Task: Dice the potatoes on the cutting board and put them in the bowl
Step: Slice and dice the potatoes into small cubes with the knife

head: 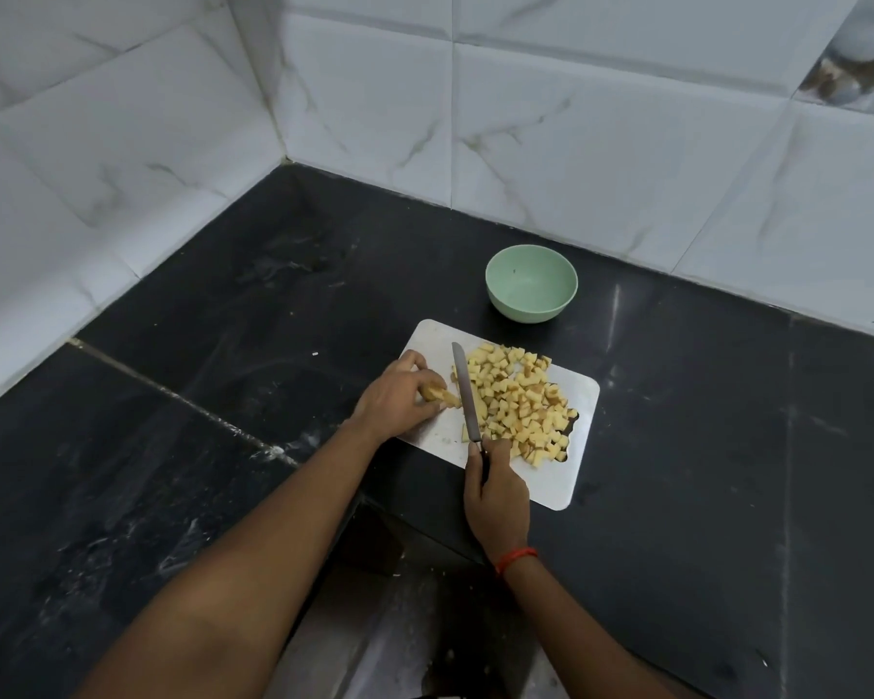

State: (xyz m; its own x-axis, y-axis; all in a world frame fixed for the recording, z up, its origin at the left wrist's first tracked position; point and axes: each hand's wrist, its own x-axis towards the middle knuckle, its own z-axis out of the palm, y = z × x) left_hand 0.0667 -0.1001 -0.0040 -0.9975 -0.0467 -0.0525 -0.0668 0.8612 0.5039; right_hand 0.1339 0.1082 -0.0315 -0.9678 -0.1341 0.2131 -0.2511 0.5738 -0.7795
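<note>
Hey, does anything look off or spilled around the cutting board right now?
Nothing spilled: the diced potato lies in a heap on the cutting board, and the green bowl stands upright and empty. One oddity: the board's near corner seems to overhang the counter edge, so it could tip.

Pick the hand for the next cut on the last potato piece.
Right hand: it already grips the knife, blade beside the potato piece that the left hand pins to the board.

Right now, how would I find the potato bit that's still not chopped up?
Find the white cutting board on the black counter. Left of the knife, the left hand pinches one long potato piece. Everything right of the blade is small yellow cubes.
</note>
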